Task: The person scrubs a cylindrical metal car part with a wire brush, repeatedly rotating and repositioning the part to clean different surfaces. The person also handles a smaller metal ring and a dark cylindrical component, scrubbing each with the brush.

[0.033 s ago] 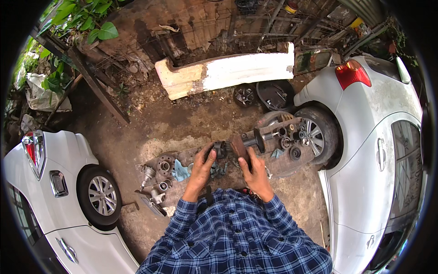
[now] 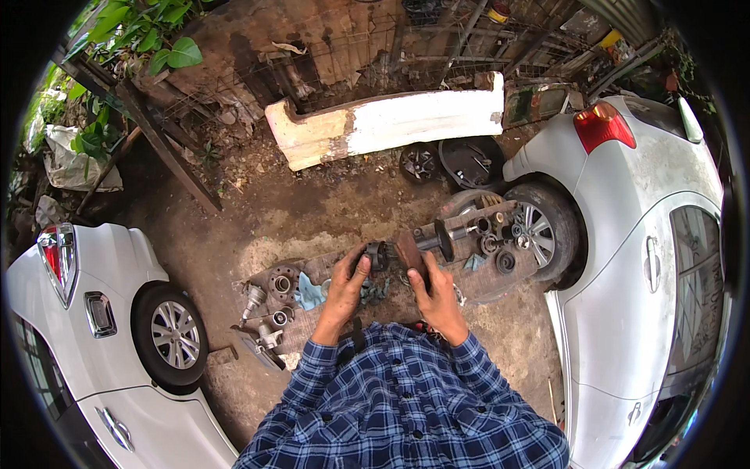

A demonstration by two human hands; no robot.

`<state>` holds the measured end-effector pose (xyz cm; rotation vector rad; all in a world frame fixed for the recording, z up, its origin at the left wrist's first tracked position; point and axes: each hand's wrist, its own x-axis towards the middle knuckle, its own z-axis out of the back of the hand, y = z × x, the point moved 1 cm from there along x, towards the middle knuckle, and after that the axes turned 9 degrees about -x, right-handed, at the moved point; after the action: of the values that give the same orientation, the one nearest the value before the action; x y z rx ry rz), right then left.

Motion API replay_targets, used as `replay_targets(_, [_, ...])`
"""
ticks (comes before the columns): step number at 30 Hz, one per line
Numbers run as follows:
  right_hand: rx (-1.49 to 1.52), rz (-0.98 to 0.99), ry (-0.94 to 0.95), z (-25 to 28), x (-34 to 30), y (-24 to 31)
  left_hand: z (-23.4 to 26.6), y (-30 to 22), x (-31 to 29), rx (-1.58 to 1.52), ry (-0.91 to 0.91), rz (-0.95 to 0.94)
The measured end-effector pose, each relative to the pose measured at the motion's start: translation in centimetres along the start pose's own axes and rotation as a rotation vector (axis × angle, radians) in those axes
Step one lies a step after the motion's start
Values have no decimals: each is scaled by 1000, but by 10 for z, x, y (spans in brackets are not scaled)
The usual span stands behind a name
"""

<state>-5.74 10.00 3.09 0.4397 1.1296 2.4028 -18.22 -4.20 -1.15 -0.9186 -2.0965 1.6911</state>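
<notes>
Cluttered board (image 2: 303, 327) below hands (image 2: 341, 291), between cars (image 2: 613, 336)

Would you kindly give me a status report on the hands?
Left hand holds dark round part. Right hand grips brown block. Nearby on left: light-blue cloth, metal ring, neither between the hands.

No words, numbers or signs can be read clearly. Faint letter-like marks show on the side window (image 2: 691, 273) of the white car (image 2: 605, 336) on the right, but they are too dim and bent to make out. The yellow tub (image 2: 498, 13) near the top edge is too small to tell whether it carries a label.
</notes>
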Motion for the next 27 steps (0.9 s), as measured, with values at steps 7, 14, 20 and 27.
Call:
replay_targets(7, [54, -43, 29, -13, -3, -2, 1, 3, 7, 54, -79, -47])
replay_targets(14, [31, -60, 84, -13, 3, -3, 1, -7, 6, 364, 36, -103])
replay_targets(20, [97, 7, 119, -15, 3, -2, 0, -9, 6, 338, -67, -138])
replay_targets(27, [33, 27, 17, -20, 5, -2, -3, -6, 6, 357, -53, -127])
